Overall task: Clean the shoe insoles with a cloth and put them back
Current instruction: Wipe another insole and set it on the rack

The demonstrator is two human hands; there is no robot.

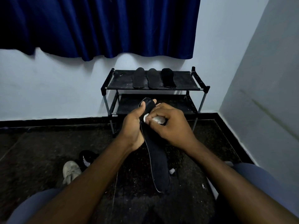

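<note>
Between the knees, a black insole (156, 152) slopes up toward 12 o'clock. The left hand (131, 128) curls round its 9 o'clock edge, thumb on top. The right hand (172, 125) pinches a white cloth (145, 118) against its face. Farther off at 12 o'clock, the rack's (201, 89) top shelf carries three insoles (152, 78) side by side.

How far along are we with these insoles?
Three insoles lie on the rack's top shelf, possibly already wiped. In hand: left hand holds a fourth insole, right hand presses a white cloth on it. Left: refitting; beige shoe and black shoe sit on the floor.
</note>
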